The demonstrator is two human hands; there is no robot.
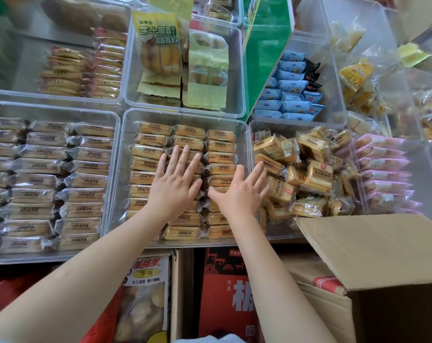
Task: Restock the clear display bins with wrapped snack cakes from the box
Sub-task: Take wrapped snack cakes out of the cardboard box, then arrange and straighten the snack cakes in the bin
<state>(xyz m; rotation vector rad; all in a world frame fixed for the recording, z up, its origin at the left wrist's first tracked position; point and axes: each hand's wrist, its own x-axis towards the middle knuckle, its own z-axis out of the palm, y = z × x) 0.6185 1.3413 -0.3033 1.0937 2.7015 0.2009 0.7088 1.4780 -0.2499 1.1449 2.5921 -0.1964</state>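
Both grips spread flat, holding nothing | left hand on snack cakes in middle bin | right hand beside | cakes tan, clear-wrapped, rowed | box right

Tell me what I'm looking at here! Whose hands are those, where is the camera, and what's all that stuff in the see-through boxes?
There is one picture, taken by a camera worn on a person's head, looking down at their own arms. The left hand lies flat, fingers spread, over neat rows of wrapped snack cakes in the middle clear bin. The right hand is open too, reaching toward the next bin, where cakes lie in a loose heap. Neither hand holds anything. Other bins around hold more snacks, like blue packets. The brown cardboard box at the lower right is open.
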